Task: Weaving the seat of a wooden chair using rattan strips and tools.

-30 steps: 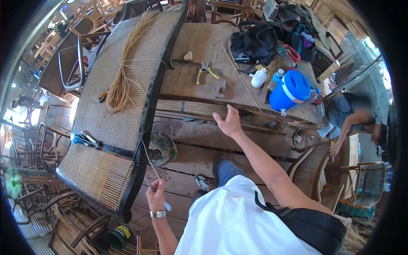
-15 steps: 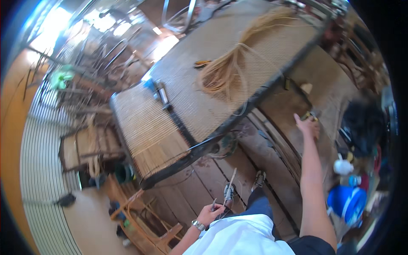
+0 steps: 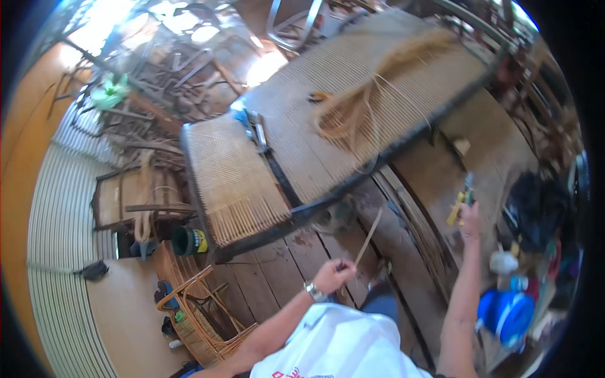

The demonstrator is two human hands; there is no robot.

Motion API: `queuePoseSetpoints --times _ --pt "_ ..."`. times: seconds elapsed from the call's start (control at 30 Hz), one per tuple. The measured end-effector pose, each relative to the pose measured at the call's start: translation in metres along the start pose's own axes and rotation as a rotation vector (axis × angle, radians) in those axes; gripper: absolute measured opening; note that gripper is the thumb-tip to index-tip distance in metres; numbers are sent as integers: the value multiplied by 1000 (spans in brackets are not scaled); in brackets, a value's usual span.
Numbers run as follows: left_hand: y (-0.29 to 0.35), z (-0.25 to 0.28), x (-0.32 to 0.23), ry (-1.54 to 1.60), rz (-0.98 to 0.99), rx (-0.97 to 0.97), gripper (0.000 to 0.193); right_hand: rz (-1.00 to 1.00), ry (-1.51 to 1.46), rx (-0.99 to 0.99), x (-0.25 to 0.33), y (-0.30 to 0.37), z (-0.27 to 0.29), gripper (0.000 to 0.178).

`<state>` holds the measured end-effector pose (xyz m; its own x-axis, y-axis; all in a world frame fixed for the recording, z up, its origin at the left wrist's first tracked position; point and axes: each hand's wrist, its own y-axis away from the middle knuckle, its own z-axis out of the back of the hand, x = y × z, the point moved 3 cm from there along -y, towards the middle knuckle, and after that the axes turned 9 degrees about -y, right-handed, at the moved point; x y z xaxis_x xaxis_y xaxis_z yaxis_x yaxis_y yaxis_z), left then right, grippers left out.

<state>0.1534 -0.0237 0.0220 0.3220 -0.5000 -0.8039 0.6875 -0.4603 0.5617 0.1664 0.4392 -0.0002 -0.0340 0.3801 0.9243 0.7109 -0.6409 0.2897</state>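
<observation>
Low in the middle, my left hand (image 3: 335, 276) is closed on a thin pale cane strip (image 3: 368, 237), which points up and to the right. A small dark thing shows in that fist, too little to name. My right hand (image 3: 470, 220) reaches out to the right, closed on yellow-handled pliers (image 3: 459, 209) with their metal jaws upward. Ahead lies a large dark frame (image 3: 340, 194) with a woven cane panel (image 3: 236, 170) and rows of strung cane. On it rest a looped bundle of cane strands (image 3: 353, 120), a metal tool (image 3: 259, 133) and a small orange-and-black tool (image 3: 319, 97).
A brown board (image 3: 498, 132) is at the right, near a black bag (image 3: 535, 201) and a blue container (image 3: 506, 313). At left are a green can (image 3: 187, 240), a small wooden chair frame (image 3: 208, 309) and another cane-covered frame (image 3: 113, 198). Planks (image 3: 277, 271) form the floor.
My right hand has lifted the pliers off the brown board, and they now show fully. My left hand has moved up and right with the cane strip. The whole view has shifted slightly.
</observation>
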Motion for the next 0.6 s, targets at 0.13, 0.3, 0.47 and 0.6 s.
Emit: queuePoseSetpoints --times 0.13,0.3,0.47,0.6 --pt "-8 14 -30 -88 -188 15 12 -205 -87 110 -47 145 -35 47" --pt "-27 15 -9 -169 -203 200 19 -478 -181 190 -113 292 -66 42" --pt "-11 5 17 -270 -242 354 20 -344 -322 211 -138 362 -95 55" --pt "7 -1 28 -321 -237 427 19 -335 -330 184 -142 376 -101 59"
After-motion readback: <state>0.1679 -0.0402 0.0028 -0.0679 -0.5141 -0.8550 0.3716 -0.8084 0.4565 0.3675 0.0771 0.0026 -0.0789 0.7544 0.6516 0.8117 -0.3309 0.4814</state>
